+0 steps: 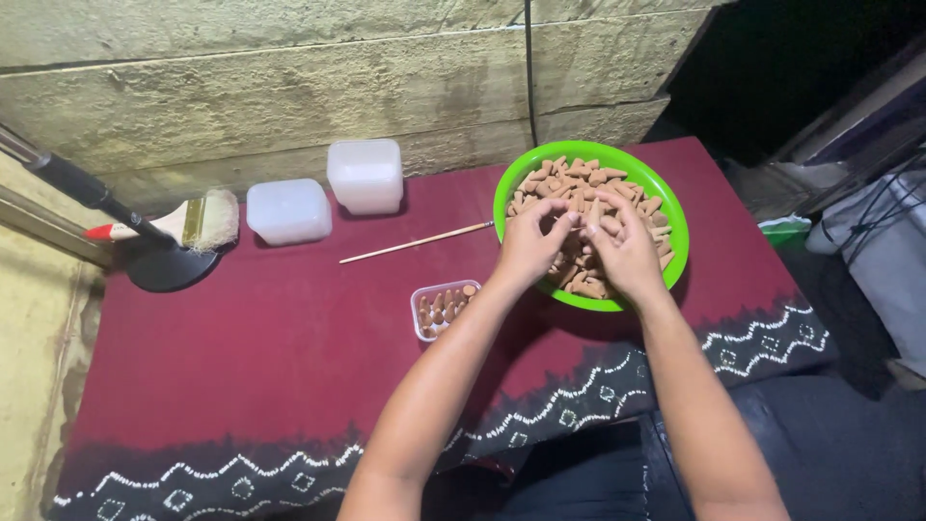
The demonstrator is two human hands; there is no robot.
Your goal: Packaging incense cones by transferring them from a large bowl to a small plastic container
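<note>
A bright green bowl [511, 183] full of small brown cone-shaped pieces [579, 178] sits at the back right of a dark red cloth [270, 338]. Both my hands are over the bowl. My left hand [529, 243] has its fingers pinched together on brown cones at the bowl's middle. My right hand [625, 249] lies beside it, fingers curled among the cones and touching the left fingertips. A small clear tray [442, 309] holding several cones stands just left of the bowl, under my left forearm.
Two white lidded tubs [288, 210] [366, 176] stand at the back by the wooden wall. A thin wooden stick [415, 242] lies left of the bowl. A paintbrush [188, 224] rests on a black lamp base [172, 267] at the far left.
</note>
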